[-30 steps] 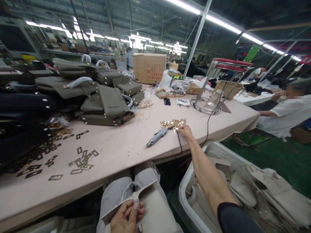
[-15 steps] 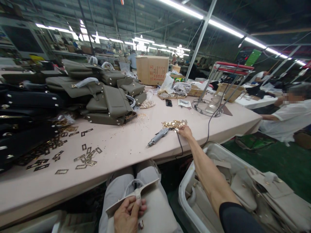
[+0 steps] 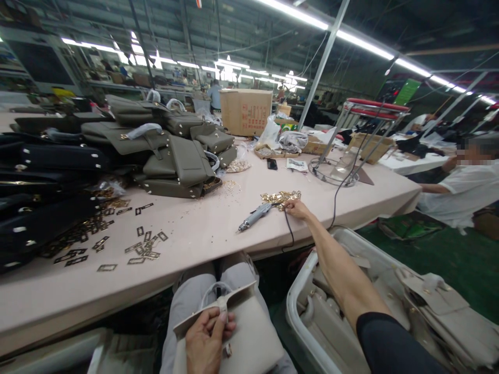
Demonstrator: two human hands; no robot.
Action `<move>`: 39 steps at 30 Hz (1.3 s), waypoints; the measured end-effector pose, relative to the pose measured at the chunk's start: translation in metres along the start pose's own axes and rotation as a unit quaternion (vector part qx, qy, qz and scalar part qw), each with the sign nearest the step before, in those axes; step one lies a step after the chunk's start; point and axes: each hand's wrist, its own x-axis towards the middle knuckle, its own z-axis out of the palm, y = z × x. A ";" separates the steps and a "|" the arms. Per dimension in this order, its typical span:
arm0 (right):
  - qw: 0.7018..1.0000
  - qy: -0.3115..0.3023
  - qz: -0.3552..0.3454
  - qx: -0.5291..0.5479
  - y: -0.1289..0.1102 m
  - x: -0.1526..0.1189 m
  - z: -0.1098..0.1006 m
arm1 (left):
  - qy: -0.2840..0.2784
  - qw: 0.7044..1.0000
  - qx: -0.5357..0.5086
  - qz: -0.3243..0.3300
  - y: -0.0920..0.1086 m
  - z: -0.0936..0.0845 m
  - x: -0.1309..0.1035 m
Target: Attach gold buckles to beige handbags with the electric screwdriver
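On my lap lies a beige handbag point(image 3: 255, 330), its flap partly raised and a wrapped handle at the top. My left hand point(image 3: 208, 335) grips the strap on the flap, thumb pressed against the fingers. My right hand point(image 3: 298, 209) is stretched out to the table, fingertips closed together at the near right edge of a pile of gold metal fittings point(image 3: 279, 197). Whatever those fingertips pinch is too small to make out. Just left of the hand, touching the pile, lies a grey electric screwdriver point(image 3: 254, 217) with a black cord.
Dark olive handbags point(image 3: 183, 161) and black handbags point(image 3: 50, 192) are heaped on the left of the table point(image 3: 202, 228). Rectangular metal frames point(image 3: 146, 246) lie scattered nearby. A white bin point(image 3: 300, 311) of beige bags stands at my right. An upturned stool point(image 3: 335, 171) and a seated person point(image 3: 463, 182) are farther right.
The view has shifted slightly. My right hand's fingertips have moved a little at the edge of the gold pile; my left hand keeps its grip on the bag's strap.
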 end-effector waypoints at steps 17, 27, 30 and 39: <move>0.994 0.067 0.063 -0.064 0.023 -0.033 -0.018 | 0.013 1.000 -0.017 -0.023 0.006 -0.006 -0.006; 0.995 0.092 0.009 0.028 -0.014 -0.049 -0.019 | -0.001 1.000 0.008 0.026 0.003 -0.006 0.003; 0.991 0.089 -0.030 0.099 -0.041 -0.077 -0.019 | 0.008 0.999 0.014 0.029 0.011 -0.004 -0.003; 0.939 -0.121 -0.180 0.268 -0.156 -0.192 0.016 | -0.040 0.998 -0.041 -0.030 0.019 -0.009 -0.009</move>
